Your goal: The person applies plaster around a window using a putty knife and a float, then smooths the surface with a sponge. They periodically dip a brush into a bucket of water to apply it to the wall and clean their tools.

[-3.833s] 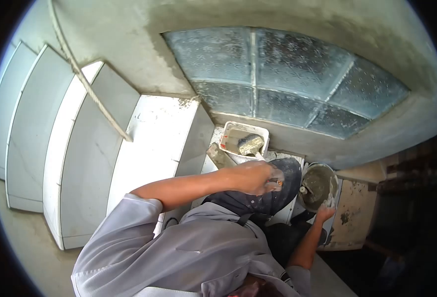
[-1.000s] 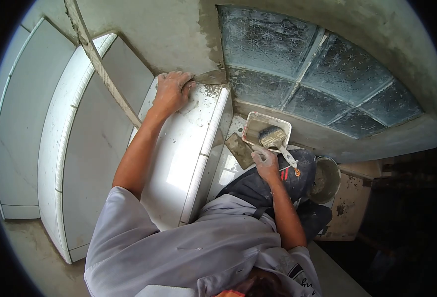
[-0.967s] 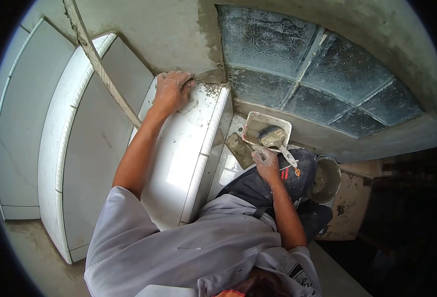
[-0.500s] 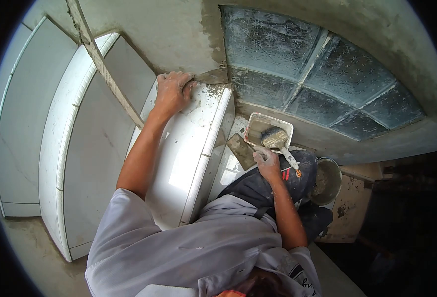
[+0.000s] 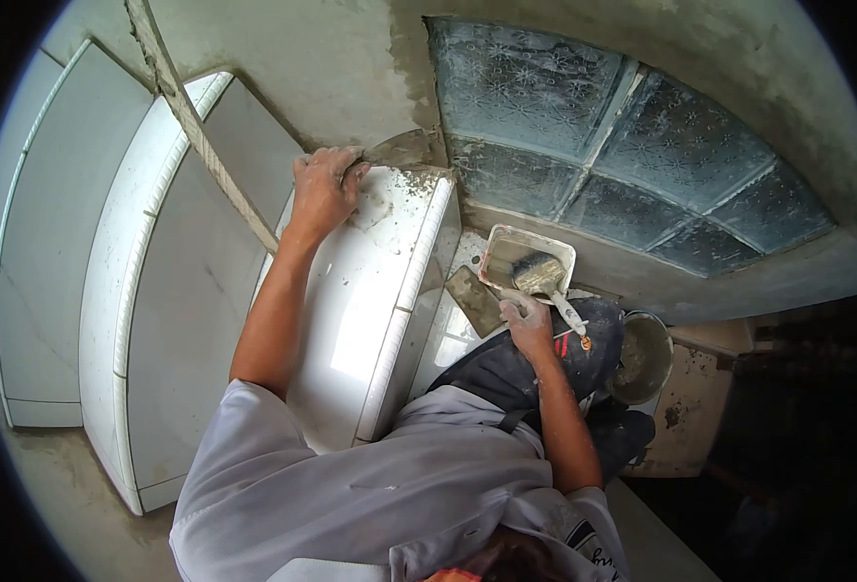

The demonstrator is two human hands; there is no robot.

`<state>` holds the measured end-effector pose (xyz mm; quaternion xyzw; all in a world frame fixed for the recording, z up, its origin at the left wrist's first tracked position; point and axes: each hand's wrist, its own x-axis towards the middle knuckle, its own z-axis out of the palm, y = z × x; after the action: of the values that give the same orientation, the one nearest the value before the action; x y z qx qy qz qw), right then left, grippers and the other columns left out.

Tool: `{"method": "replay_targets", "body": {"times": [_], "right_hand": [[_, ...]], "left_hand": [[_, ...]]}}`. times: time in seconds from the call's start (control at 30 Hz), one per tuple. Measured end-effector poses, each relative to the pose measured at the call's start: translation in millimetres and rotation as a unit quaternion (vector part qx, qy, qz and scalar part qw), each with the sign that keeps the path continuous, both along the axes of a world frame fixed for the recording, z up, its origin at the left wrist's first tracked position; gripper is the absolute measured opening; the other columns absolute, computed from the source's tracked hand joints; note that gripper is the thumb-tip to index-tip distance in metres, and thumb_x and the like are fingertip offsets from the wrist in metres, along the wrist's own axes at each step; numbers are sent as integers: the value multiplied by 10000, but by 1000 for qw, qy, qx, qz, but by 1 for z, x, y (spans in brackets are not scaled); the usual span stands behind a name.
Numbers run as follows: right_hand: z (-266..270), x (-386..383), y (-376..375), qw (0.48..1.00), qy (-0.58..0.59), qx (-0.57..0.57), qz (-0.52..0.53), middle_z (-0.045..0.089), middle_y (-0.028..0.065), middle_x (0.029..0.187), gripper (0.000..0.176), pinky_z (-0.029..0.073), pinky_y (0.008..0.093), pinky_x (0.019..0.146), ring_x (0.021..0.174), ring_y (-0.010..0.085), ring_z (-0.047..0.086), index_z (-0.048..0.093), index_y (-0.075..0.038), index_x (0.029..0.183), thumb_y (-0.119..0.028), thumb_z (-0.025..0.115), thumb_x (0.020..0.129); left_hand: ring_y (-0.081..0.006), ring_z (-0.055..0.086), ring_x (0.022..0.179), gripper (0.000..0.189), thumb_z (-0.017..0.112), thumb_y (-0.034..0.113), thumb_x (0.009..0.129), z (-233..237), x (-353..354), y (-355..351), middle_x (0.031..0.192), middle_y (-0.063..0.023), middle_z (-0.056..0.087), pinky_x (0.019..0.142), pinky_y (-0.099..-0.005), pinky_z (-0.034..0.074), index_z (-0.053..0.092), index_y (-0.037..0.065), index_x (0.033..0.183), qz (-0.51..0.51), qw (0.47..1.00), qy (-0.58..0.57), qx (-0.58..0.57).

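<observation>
My left hand (image 5: 326, 194) is at the back of the white tiled step (image 5: 346, 330), fingers curled around a small dark item that I cannot make out. Beside it, a grey, mortar-smeared piece (image 5: 404, 148) lies against the wall, and grey crumbs dot the tile. My right hand (image 5: 528, 325) rests by my knee with curled fingers at the near rim of a white plastic container (image 5: 492, 254). Whether they grip the rim is hidden. A paintbrush (image 5: 542, 274) lies in that container, bristles inside, its pale handle sticking out over the rim beside my right hand.
A flat grey-brown piece (image 5: 474, 299) lies left of the container. A bucket (image 5: 644, 357) with grey residue stands right of my knee. A wooden batten (image 5: 205, 141) slants across the tiled steps at left. A patterned glass window (image 5: 623, 136) fills the wall ahead.
My left hand has slid a short way left along the back of the step, away from the window. My right hand, the container and the paintbrush stay where they were.
</observation>
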<state>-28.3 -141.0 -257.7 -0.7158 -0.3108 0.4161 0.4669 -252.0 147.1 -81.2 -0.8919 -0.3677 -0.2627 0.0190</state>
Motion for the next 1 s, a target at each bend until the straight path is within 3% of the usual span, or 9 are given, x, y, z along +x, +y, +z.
{"method": "replay_targets", "body": {"times": [0.17,0.23,0.37,0.67,1.0], "right_hand": [[-17,2,3,999,-31,23,-1,743,150,1037,320,543,306,796,827,178,705,689,-4,1206,-133,667,914],[5,-1,1,1000,-4,9,-8,743,142,1010,319,544,300,774,797,162,701,688,-3,1207,-133,666,917],[-1,1,-1,1000,-10,25,-6,742,134,1004,315,543,296,765,796,154,697,688,-1,1208,-131,665,922],[-8,2,-1,999,-3,36,-9,740,135,1007,306,539,289,760,784,156,696,691,9,1197,-115,669,918],[-6,2,-1,998,39,34,-24,736,122,1006,292,541,287,737,774,158,697,690,24,1182,-107,660,922]], "left_hand": [[-262,616,969,180,685,187,898,23,18,7,977,-59,699,849,-423,348,700,132,1068,-46,999,13,5],[-260,615,970,170,681,183,901,26,21,11,962,-59,698,849,-422,348,703,134,1062,-51,999,2,11],[-255,622,968,151,677,181,918,26,14,15,957,-63,699,871,-410,353,699,115,1052,-4,1000,7,-3],[-279,614,963,139,677,176,915,51,20,7,964,-88,693,883,-412,353,690,91,1024,-62,998,12,-1],[-265,615,986,151,676,180,916,31,-2,9,975,-75,702,886,-409,352,692,103,1046,1,1000,5,10]]}}
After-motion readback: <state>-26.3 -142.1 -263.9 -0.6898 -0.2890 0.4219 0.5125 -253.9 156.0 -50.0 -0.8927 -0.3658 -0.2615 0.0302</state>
